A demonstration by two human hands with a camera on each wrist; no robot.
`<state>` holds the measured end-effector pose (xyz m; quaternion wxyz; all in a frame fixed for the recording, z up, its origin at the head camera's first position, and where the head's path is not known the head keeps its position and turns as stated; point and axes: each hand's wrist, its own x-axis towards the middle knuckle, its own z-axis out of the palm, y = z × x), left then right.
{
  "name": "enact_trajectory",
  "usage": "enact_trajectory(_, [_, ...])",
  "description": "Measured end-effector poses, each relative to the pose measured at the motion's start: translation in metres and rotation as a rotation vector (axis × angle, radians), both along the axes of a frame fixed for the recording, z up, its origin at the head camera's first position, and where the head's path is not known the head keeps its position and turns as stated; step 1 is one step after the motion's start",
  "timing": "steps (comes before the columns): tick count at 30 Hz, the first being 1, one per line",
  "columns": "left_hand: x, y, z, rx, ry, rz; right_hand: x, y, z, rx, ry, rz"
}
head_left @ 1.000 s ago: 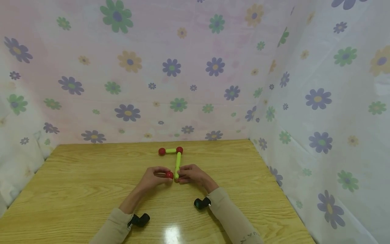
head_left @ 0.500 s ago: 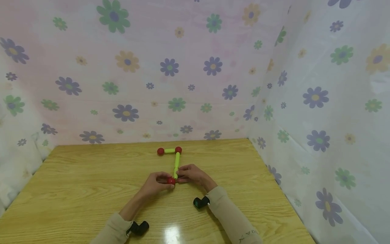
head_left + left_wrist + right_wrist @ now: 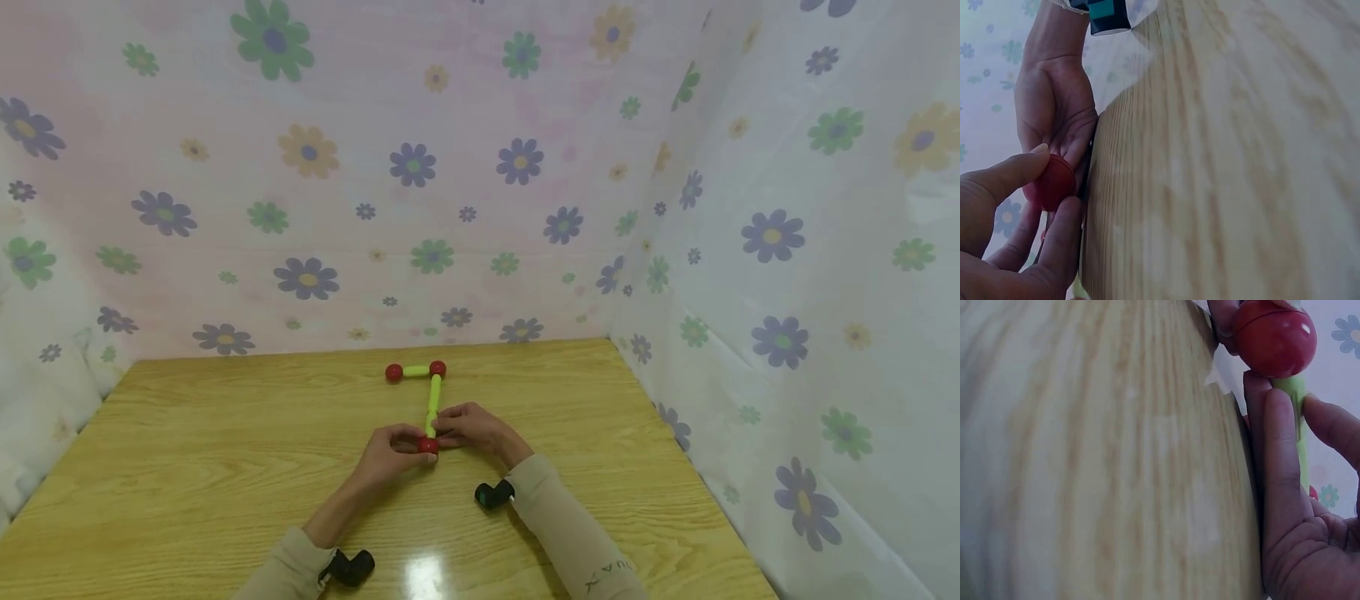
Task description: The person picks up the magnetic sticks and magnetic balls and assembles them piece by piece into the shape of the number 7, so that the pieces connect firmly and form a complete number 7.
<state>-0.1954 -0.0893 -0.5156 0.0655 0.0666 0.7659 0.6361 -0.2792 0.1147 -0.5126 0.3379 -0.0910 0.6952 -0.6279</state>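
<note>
In the head view my left hand (image 3: 385, 457) holds a red ball (image 3: 427, 447) between thumb and fingers, at the near end of a long yellow-green stick (image 3: 434, 396). That ball (image 3: 1275, 344) sits right at the stick's end in the right wrist view. My right hand (image 3: 477, 427) pinches the stick close to this end, thumb on one side and fingers on the other. The stick's far end meets a second red ball (image 3: 437, 368). From there a shorter yellow-green stick (image 3: 416, 372) runs left to a third red ball (image 3: 393, 373).
The wooden table (image 3: 225, 450) lies under both hands, its back edge just beyond the far balls. Flower-printed cloth (image 3: 352, 242) hangs behind the table and along both sides. A black wrist camera (image 3: 493, 497) sticks out by each sleeve cuff.
My left hand has brought the red ball toward me and slightly right, from beside the stick to its near end. The right hand keeps its pinch on the stick, almost still.
</note>
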Motion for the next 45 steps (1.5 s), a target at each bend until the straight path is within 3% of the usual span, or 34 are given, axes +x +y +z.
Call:
enact_trajectory(13, [0.002, 0.004, 0.006, -0.019, 0.001, 0.071, -0.001, -0.001, 0.002, -0.005, 0.001, 0.004])
enact_trajectory(24, [0.006, 0.001, 0.000, -0.042, 0.009, 0.118, 0.002, -0.001, -0.003, 0.009, 0.007, -0.003])
enact_trajectory(34, [0.007, 0.000, 0.001, -0.032, 0.012, 0.115, 0.002, -0.001, -0.002, 0.009, 0.001, -0.016])
enact_trajectory(45, [0.007, -0.006, 0.004, -0.025, 0.011, 0.040, 0.004, 0.000, -0.003, 0.010, 0.006, -0.024])
